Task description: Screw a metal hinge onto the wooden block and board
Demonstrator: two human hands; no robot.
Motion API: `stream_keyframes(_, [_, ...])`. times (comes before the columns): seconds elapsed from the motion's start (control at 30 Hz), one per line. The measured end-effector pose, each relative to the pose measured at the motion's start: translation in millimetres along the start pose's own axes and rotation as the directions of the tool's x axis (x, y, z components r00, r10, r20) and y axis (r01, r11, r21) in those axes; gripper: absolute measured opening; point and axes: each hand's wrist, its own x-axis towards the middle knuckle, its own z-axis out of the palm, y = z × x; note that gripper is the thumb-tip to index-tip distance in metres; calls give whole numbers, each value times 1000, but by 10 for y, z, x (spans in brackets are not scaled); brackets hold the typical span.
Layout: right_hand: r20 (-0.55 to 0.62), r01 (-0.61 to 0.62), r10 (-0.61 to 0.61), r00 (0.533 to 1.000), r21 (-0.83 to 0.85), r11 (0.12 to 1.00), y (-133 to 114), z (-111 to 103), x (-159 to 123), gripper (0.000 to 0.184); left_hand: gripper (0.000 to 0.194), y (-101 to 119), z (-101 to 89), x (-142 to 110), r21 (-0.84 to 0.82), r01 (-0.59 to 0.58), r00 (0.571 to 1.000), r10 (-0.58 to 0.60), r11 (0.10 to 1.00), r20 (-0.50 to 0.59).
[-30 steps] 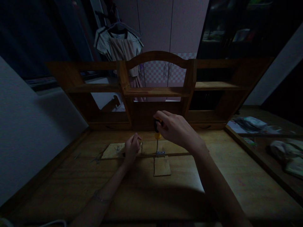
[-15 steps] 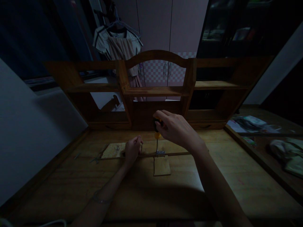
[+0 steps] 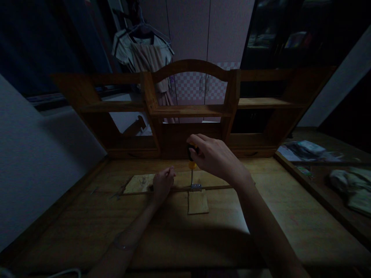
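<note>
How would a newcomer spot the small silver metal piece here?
Start at the wooden shelf unit, then come forward onto the desktop to the long board lying crosswise. At its near edge, just beyond the small square board, sits the silver metal piece, at the tip of the screwdriver. Its shine sets it apart from the pale boards.

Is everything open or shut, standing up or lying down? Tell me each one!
Screwdriver: nearly upright, tip down
Right hand: closed around the screwdriver
Left hand: fingers curled; its grip is unclear
Metal piece: at the screwdriver's tip
Long board: lying flat
Small board: lying flat
Pink cabinet doors: shut
Clothes: hanging
</note>
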Motion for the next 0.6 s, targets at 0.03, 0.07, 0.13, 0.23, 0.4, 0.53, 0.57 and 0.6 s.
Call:
stream_keyframes(0.03, [-4, 1, -1, 1000, -2, 1000, -1, -1, -3, 20, 44, 1, 2, 2, 24, 1, 1000, -1, 1000, 1])
stream_keyframes(0.07, [-8, 2, -2, 1000, -7, 1000, -1, -2, -5, 20, 44, 0, 4, 4, 37, 1, 1000, -1, 999, 3])
stream_keyframes(0.13, [-16, 2, -2, 1000, -12, 1000, -1, -1, -8, 20, 45, -2, 9, 4, 36, -3, 1000, 2, 999, 9])
stream_keyframes(0.23, [-14, -1, 1, 1000, -8, 1000, 0, 3, -6, 21, 46, -7, 8, -5, -7, -14, 1000, 15, 1000, 7])
stream_keyframes(0.4, [1, -8, 8, 1000, 0, 1000, 3, 9, 2, 20, 46, -13, -6, -26, -69, -48, 999, 49, 996, 6])
stream_keyframes(0.53, [-1, -5, 5, 1000, -3, 1000, 4, 4, 7, 19, 45, -13, -4, -18, -44, -55, 998, 55, 998, 1])
stream_keyframes(0.57, [1, -6, 6, 1000, -5, 1000, 3, 2, 7, 20, 45, -13, -1, -13, -25, -57, 998, 57, 998, 1])
stream_keyframes(0.6, [3, -9, 9, 1000, -5, 1000, 1, -1, 7, 20, 46, -13, 2, -8, -4, -55, 998, 55, 998, 5])
